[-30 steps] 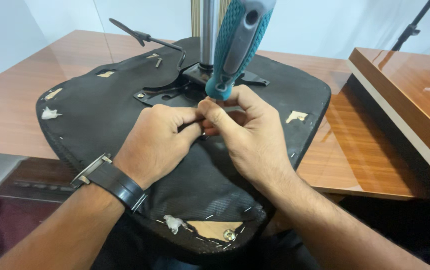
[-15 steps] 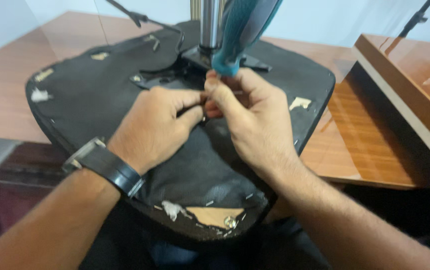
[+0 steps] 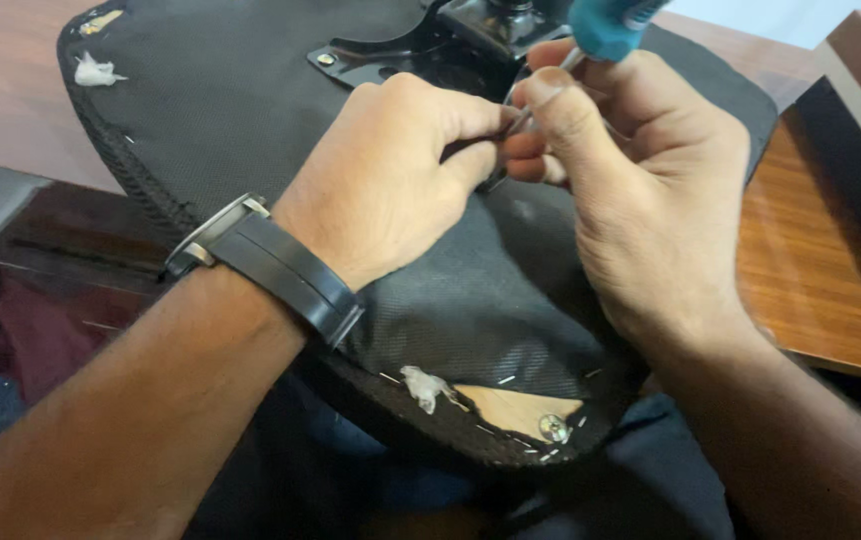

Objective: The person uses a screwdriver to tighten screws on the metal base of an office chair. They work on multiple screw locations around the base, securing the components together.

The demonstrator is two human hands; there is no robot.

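Left hand [image 3: 390, 170] is curled shut, pinching black fabric on the upturned chair seat [image 3: 470, 300] to steady it. Right hand [image 3: 640, 190] is closed around a teal-handled screwdriver [image 3: 605, 25], tip at the pinch point; seat rests across the wooden table [image 3: 810, 290].

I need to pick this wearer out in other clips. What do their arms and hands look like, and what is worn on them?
Both forearms are bare, no sleeves or gloves. The left hand has a wristwatch with a wide black strap and silver metal case at the wrist. The right hand wears nothing visible.
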